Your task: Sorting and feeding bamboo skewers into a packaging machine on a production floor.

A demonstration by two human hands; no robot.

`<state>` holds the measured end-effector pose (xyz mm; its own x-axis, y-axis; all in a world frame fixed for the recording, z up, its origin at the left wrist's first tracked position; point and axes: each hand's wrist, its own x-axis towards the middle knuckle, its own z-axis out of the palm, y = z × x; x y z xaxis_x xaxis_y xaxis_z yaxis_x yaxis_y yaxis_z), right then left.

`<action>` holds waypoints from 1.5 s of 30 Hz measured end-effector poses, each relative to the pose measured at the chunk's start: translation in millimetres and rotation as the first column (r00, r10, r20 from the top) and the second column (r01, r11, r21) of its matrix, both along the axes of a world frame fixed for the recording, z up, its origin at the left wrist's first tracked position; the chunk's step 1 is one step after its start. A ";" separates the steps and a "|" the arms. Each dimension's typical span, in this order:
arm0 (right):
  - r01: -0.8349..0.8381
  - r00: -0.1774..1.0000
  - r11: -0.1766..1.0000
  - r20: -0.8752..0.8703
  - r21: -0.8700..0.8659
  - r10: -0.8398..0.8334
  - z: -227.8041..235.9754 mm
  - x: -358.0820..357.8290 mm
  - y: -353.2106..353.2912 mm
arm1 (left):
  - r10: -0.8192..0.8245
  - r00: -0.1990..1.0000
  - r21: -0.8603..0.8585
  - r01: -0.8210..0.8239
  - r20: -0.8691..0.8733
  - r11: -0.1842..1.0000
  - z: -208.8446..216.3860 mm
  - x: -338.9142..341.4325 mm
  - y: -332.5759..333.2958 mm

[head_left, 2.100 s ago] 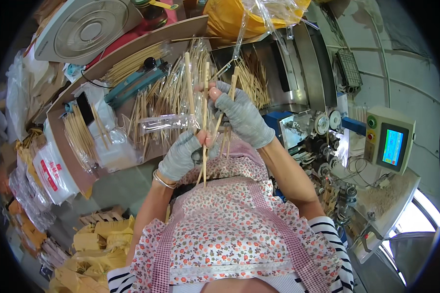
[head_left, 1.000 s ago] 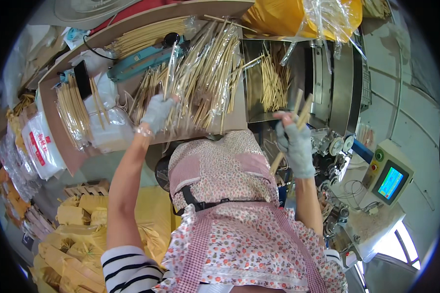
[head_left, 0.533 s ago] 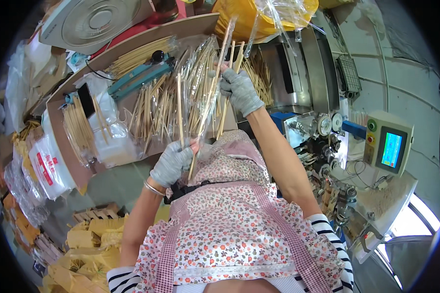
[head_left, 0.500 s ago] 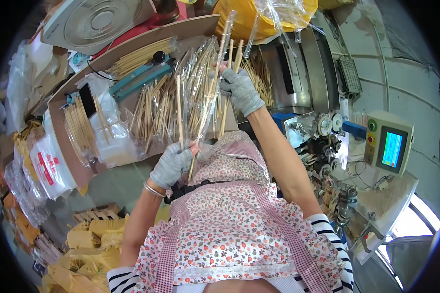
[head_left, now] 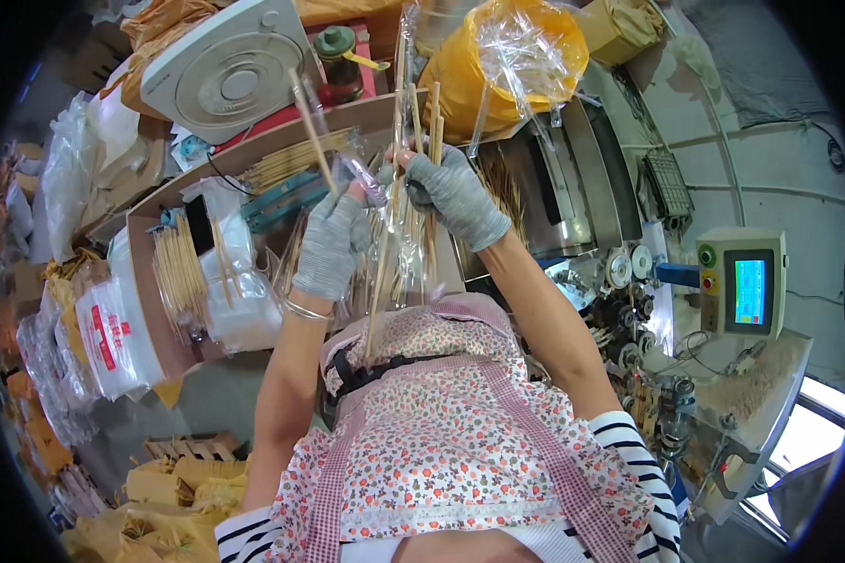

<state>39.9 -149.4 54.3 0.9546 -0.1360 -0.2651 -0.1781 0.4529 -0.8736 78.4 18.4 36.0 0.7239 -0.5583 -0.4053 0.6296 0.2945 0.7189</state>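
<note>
My left hand (head_left: pixel 331 242), in a grey glove with bare fingertips, is closed round a wooden chopstick (head_left: pixel 312 133) that sticks up and leans left. Crumpled clear film shows by its fingertips. Close beside it, my right hand (head_left: pixel 455 199), gloved the same way, grips several wooden chopsticks (head_left: pixel 435 122) standing upright. Some of these are in long clear plastic sleeves (head_left: pixel 401 80), and one long stick reaches down toward my apron. Beneath both hands lies a pile of sleeved chopsticks (head_left: pixel 405 272), partly hidden by them.
A cardboard tray (head_left: pixel 145 246) surrounds bundled chopsticks (head_left: pixel 180 272), a black phone (head_left: pixel 199 223) and a teal tool (head_left: pixel 286 202). Behind stand a white cooker (head_left: pixel 230 80) and a yellow bag (head_left: pixel 460 70) of clear film. At right are a machine (head_left: pixel 619 310) and its control screen (head_left: pixel 749 289).
My left hand has moved up from the lower ends of the sticks to beside my right hand, its chopstick now leaning left. My right hand keeps its grip. The view has shifted slightly.
</note>
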 end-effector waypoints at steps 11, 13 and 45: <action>0.057 0.991 0.998 0.126 -0.040 -0.052 41.6 8.3 -14.7 | -0.117 0.985 0.048 0.112 0.128 0.993 34.9 -19.9 -27.0; 0.066 0.988 0.995 0.141 -0.068 -0.056 33.6 6.4 -16.5 | -0.098 0.983 0.013 0.097 0.152 0.995 28.8 -23.1 -30.5; 0.142 0.980 0.923 0.184 -0.357 -0.079 54.2 49.8 -45.1 | -0.211 0.968 0.071 0.203 0.133 0.977 24.7 -30.9 -20.6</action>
